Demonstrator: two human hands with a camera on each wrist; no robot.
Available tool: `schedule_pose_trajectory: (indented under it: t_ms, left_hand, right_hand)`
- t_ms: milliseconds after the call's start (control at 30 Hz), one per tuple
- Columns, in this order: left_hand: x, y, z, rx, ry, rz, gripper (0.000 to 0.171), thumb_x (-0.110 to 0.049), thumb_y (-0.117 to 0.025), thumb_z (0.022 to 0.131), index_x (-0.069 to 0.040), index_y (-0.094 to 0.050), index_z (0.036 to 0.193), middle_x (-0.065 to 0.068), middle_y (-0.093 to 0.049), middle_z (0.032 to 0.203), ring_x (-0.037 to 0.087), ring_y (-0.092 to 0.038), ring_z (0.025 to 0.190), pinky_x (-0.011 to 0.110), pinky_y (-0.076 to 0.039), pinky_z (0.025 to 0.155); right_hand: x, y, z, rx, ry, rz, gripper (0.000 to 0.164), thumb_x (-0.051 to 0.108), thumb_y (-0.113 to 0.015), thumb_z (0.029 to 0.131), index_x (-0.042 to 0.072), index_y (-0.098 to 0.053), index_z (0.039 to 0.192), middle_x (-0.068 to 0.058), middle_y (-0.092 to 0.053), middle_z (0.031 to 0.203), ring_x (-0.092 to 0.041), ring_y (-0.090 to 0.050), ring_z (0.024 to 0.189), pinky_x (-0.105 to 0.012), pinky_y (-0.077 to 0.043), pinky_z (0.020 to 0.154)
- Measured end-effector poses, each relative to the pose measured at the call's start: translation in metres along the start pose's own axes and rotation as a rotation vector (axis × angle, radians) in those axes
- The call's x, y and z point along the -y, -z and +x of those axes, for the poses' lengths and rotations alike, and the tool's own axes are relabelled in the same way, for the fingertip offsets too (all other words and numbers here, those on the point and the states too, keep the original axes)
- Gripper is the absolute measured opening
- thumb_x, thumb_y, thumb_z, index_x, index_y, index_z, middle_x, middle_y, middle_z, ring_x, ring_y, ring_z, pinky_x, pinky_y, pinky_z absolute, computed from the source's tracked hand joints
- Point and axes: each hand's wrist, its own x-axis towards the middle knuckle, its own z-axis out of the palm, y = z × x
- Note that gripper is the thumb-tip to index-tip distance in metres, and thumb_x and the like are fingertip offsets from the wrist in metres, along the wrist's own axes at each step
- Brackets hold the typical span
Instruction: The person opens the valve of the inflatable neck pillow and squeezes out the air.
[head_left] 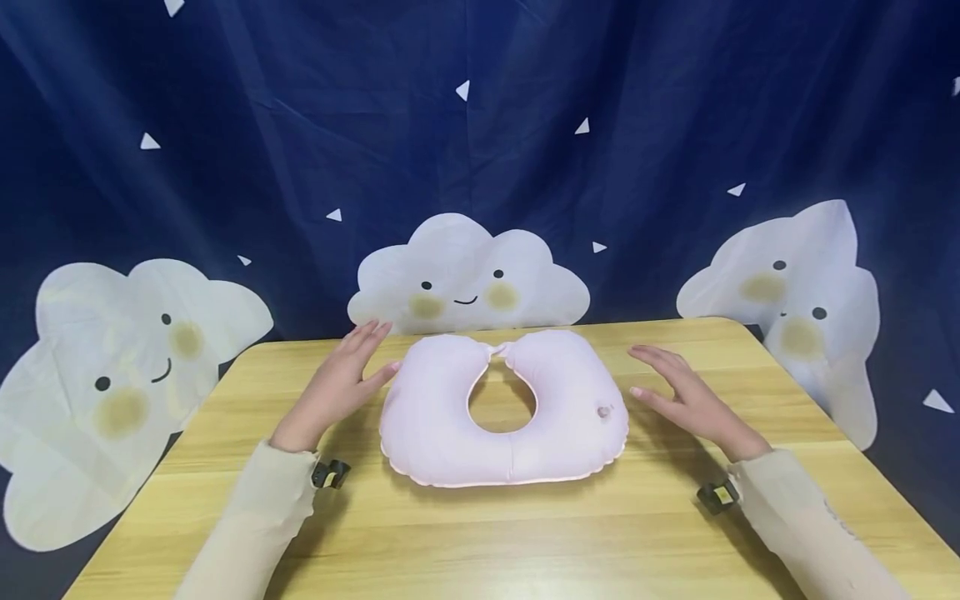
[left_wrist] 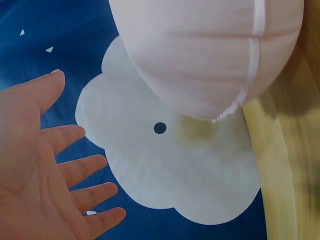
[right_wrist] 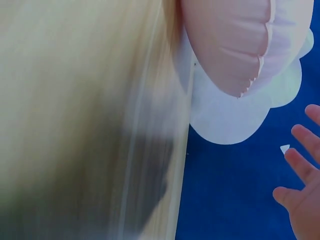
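A pale pink inflated U-shaped neck pillow (head_left: 442, 442) lies on the wooden table, its two ends at the far side joined by a small tie. A small round valve (head_left: 603, 412) shows on its right arm. My left hand (head_left: 337, 379) is held beside the pillow's left side, fingers extended and spread, nothing in it. On the other side, my right hand (head_left: 693, 400) hovers a little off the right edge, fingers likewise extended. Both wrist views show the pillow's seamed side, the left hand (left_wrist: 55, 165) and right hand (right_wrist: 305, 175) apart from it.
The light wooden table (head_left: 480, 542) has rounded far corners. Behind it hangs a dark blue curtain (head_left: 375, 100) printed with white smiling clouds (head_left: 465, 267) and small triangles. Each sleeved wrist wears a small black camera, one on the left (head_left: 330, 474) and one on the right (head_left: 717, 497).
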Motion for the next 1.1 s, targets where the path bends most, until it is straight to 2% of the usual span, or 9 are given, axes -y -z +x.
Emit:
schedule_pose_trajectory:
  t_ms: [67,167,300,433,633,867,1100]
  left_hand:
    - [-0.003,-0.002,0.000,0.005,-0.009,-0.004,0.066,-0.041,-0.054,0.094,-0.009,-0.031,0.147,0.020,-0.026,0.152,0.040,-0.020,0.139,0.059,-0.020,0.110]
    - [-0.008,-0.006,0.000,0.012,-0.017,-0.012,0.066,-0.041,-0.054,0.094,-0.009,-0.031,0.147,0.018,-0.026,0.152,0.040,-0.021,0.139,0.059,-0.021,0.109]
    - [-0.014,-0.012,-0.002,0.032,-0.024,-0.013,0.065,-0.041,-0.053,0.095,-0.010,-0.031,0.148,0.017,-0.026,0.153,0.039,-0.021,0.140,0.058,-0.020,0.110]
    - [-0.020,-0.015,-0.002,0.035,-0.044,-0.025,0.065,-0.040,-0.054,0.094,-0.010,-0.031,0.147,0.017,-0.027,0.152,0.037,-0.021,0.140,0.056,-0.020,0.111]
    - [-0.028,-0.017,-0.001,0.033,-0.092,-0.043,0.066,-0.038,-0.055,0.094,-0.010,-0.029,0.148,0.015,-0.026,0.153,0.034,-0.022,0.141,0.053,-0.018,0.113]
    - [-0.039,-0.022,0.002,0.034,-0.138,-0.059,0.067,-0.038,-0.055,0.094,-0.011,-0.028,0.149,0.013,-0.026,0.153,0.032,-0.022,0.141,0.051,-0.020,0.113]
    - [-0.052,-0.024,0.007,0.020,-0.201,-0.076,0.068,-0.034,-0.060,0.091,-0.008,-0.032,0.147,0.015,-0.031,0.151,0.036,-0.026,0.139,0.053,-0.022,0.111]
  right_hand:
    - [0.001,-0.001,0.000,0.000,0.004,0.008,0.057,0.013,-0.068,0.086,0.010,-0.046,0.138,-0.017,-0.043,0.141,-0.029,-0.032,0.132,-0.054,-0.028,0.103]
    - [0.003,-0.001,0.000,0.001,0.017,0.017,0.057,0.012,-0.069,0.085,0.012,-0.047,0.138,-0.014,-0.044,0.141,-0.015,-0.031,0.133,-0.034,-0.026,0.107]
    - [0.006,-0.002,0.001,0.011,0.030,0.045,0.056,0.010,-0.068,0.086,0.014,-0.048,0.138,-0.009,-0.045,0.142,-0.003,-0.030,0.132,-0.012,-0.020,0.104]
    - [0.009,-0.003,0.001,0.036,0.020,0.097,0.055,0.010,-0.067,0.087,0.017,-0.047,0.138,-0.007,-0.044,0.143,0.000,-0.030,0.132,-0.009,-0.020,0.102]
    - [0.013,-0.004,0.001,0.067,0.054,0.168,0.056,0.006,-0.068,0.085,0.012,-0.048,0.137,-0.008,-0.044,0.142,-0.001,-0.033,0.132,-0.010,-0.022,0.104]
    - [0.024,-0.004,0.002,0.081,0.061,0.236,0.059,-0.003,-0.070,0.079,0.004,-0.049,0.134,-0.016,-0.045,0.140,0.003,-0.034,0.130,-0.010,-0.023,0.103]
    - [0.015,-0.006,0.004,0.104,0.102,0.311,0.057,0.000,-0.072,0.079,0.008,-0.053,0.132,-0.009,-0.052,0.135,-0.003,-0.041,0.127,-0.012,-0.027,0.105]
